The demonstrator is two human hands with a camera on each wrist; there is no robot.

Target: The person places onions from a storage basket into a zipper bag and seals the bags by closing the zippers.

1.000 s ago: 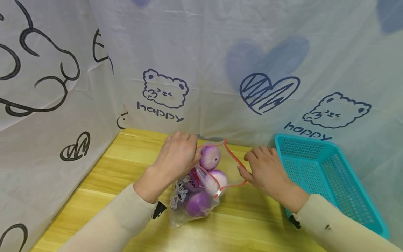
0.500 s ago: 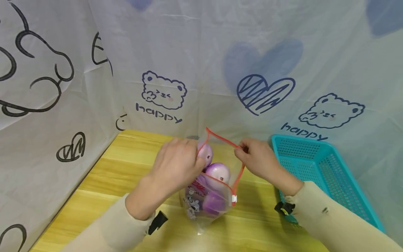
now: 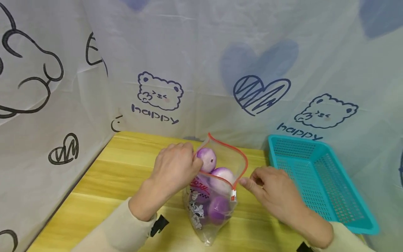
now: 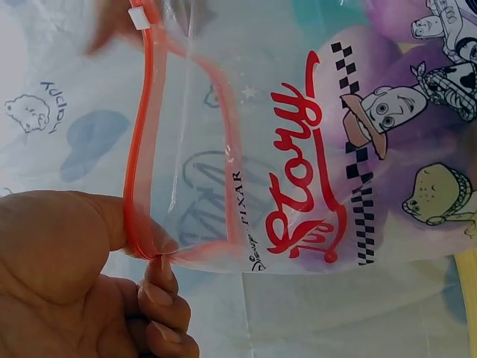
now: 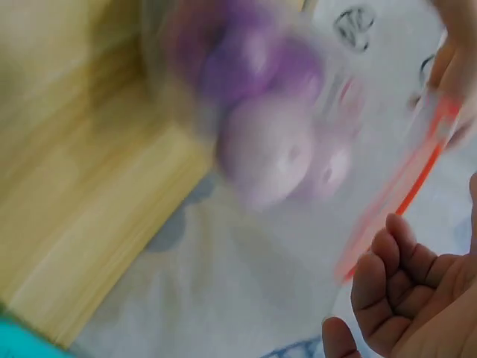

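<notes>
A clear zip bag [image 3: 206, 229] with a red rim and a printed cartoon front hangs from my left hand [image 3: 171, 171]. In the left wrist view, thumb and fingers [image 4: 160, 291] pinch one end of the red zip. A white slider [image 3: 233, 193] sits at the opposite end of the zip. Several round purple-and-white, onion-like things [image 3: 207, 160] lie inside the bag, whose mouth gapes. My right hand [image 3: 277, 190] is close beside the slider end, with loosely bent fingers [image 5: 373, 280] holding nothing. The bag is blurred in the right wrist view.
A turquoise perforated basket [image 3: 362, 229] stands on the right of the yellow wood-grain table [image 3: 104, 182]. Behind and to the left hang white sheets [image 3: 201, 52] with printed bears and hearts.
My right hand first gripped the bag's rim farther back, then let go and came nearer and lower. The bag has shifted slightly right and hangs more upright; my left hand keeps its pinch.
</notes>
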